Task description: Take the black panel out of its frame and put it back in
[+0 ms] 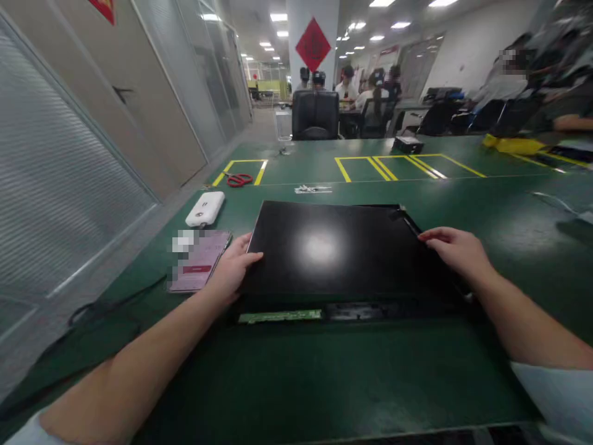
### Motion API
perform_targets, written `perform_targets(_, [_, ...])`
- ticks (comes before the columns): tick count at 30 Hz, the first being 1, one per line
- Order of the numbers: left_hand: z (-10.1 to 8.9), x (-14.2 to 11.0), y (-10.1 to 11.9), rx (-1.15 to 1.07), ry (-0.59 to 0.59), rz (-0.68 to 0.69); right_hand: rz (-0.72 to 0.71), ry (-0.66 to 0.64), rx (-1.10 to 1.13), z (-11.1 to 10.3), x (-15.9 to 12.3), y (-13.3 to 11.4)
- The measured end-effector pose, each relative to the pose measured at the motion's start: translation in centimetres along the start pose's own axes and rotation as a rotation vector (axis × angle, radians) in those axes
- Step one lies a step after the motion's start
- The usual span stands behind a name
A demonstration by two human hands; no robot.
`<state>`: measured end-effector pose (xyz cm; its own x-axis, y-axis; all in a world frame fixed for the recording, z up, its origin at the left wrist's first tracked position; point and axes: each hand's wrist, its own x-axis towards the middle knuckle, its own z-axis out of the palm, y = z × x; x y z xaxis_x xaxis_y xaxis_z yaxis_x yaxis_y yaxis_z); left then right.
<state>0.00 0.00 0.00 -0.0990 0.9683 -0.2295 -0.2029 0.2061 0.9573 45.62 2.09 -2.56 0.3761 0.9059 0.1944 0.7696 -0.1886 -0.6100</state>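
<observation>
A black flat display panel (296, 272) lies over a thin black frame (410, 224), slightly askew, so that frame edges show at the back right and along the front. A green circuit strip (280, 316) is exposed at the front edge. My left hand (234, 269) holds the panel's left edge, thumb on top and fingers beneath or behind. At the right side, the fingertips of my right hand (456, 250) are pinched on the frame's edge; the exact contact is partly hidden.
Left of the panel lie a phone (201, 259), a white device (206, 208) and red-handled scissors (239, 180). Small white pieces (312, 189) sit behind it. A black box (407, 145) and yellow item (514, 144) are farther back. People sit beyond the green table (324, 377).
</observation>
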Motion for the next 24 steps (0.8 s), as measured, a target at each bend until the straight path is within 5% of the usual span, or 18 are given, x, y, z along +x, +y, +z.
perform_targets(7, [-1.7,1.0,-0.3,0.257,0.021,0.235,0.030,-0.016,-0.022,0.0,0.2,-0.1])
perform_targets(16, [-3.7,3.0,-2.8,0.537,0.025,0.273,0.049,-0.028,-0.009,-0.3,-0.2,-0.7])
perform_targets(24, [-4.2,3.2,-3.0,0.815,0.024,0.407,0.067,-0.037,-0.026,-0.6,-0.4,-1.1])
